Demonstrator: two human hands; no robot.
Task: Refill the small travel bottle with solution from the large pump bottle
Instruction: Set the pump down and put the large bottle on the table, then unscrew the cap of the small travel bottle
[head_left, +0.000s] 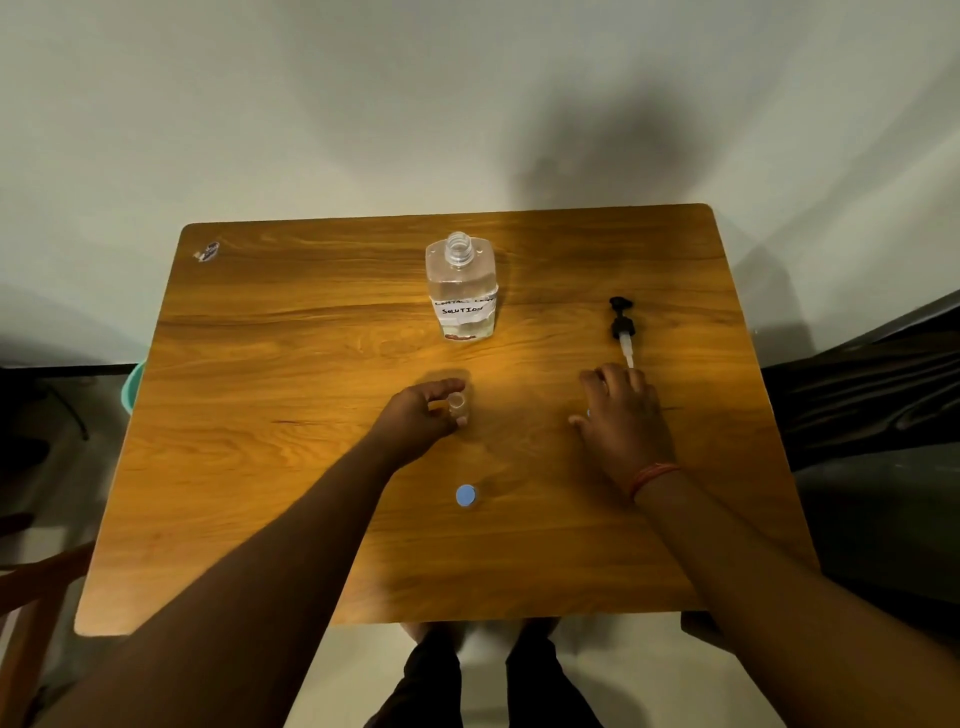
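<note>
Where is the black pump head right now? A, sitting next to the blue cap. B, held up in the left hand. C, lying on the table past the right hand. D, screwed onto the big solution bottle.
C: the pump head lies flat on the table just beyond the right hand, and the large bottle stands with its neck open.
</note>
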